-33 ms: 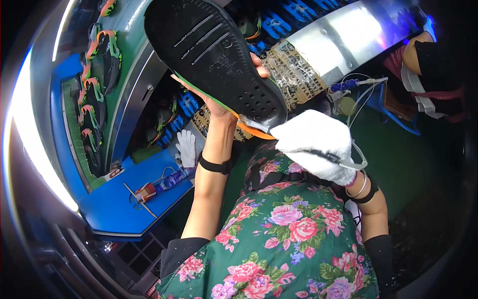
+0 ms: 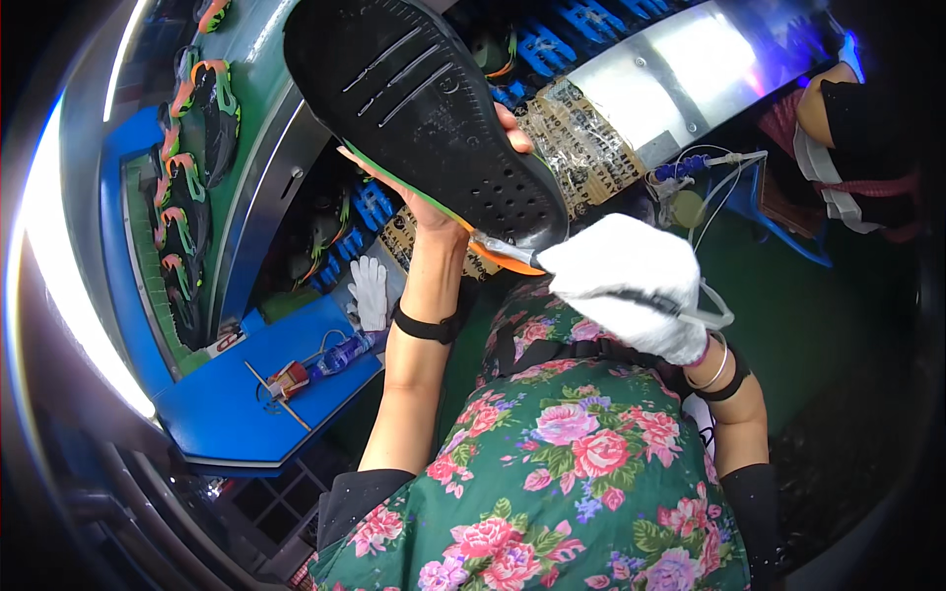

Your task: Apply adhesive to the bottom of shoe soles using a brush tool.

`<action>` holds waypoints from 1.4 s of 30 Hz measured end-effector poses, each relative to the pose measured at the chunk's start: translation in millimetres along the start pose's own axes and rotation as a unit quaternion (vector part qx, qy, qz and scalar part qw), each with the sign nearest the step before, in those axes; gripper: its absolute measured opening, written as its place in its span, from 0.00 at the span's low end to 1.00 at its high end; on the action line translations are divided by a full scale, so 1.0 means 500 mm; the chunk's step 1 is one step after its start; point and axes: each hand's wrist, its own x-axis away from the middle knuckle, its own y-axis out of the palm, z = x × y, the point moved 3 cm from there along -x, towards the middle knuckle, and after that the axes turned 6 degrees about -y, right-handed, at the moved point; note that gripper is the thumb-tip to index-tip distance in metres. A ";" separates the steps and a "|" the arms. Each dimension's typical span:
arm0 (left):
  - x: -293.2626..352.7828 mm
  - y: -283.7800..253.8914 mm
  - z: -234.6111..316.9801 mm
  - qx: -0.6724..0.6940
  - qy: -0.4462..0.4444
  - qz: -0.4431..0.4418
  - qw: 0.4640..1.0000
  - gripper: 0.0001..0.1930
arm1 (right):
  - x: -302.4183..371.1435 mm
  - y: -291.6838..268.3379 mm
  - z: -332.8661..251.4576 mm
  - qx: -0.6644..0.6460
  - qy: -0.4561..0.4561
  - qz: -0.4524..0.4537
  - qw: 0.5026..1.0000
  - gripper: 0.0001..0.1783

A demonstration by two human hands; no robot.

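My bare left hand (image 2: 434,205) is wrapped round a shoe (image 2: 414,108), its fingertips showing past the far edge. The shoe's black underside faces me, with raised lines toward the upper end and several small holes near the lower end. Green and orange show along its side. My right hand (image 2: 626,286), in a white knit glove, is closed round a slim brush (image 2: 507,248) with a pale tube behind it. The brush tip touches the shoe's side edge near the lower end; its exact contact is hard to make out.
Shoes in orange, green and black (image 2: 182,182) stand in a row at left. A blue side table (image 2: 236,409) carries a white glove (image 2: 369,294) and a blue-purple bottle (image 2: 343,353). Ahead runs a metal ledge (image 2: 631,84) with taped cardboard (image 2: 581,143). Another person's arm (image 2: 823,113) is at right.
My right hand has shifted very slightly right with the brush, and the pale tube behind it has swung a little to the right. My left hand and the shoe have hardly moved.
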 end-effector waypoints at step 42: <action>-0.035 0.010 -0.014 -0.008 -0.024 -0.046 0.999 0.60 | 0.035 0.001 0.009 -0.132 0.083 0.044 0.987 0.10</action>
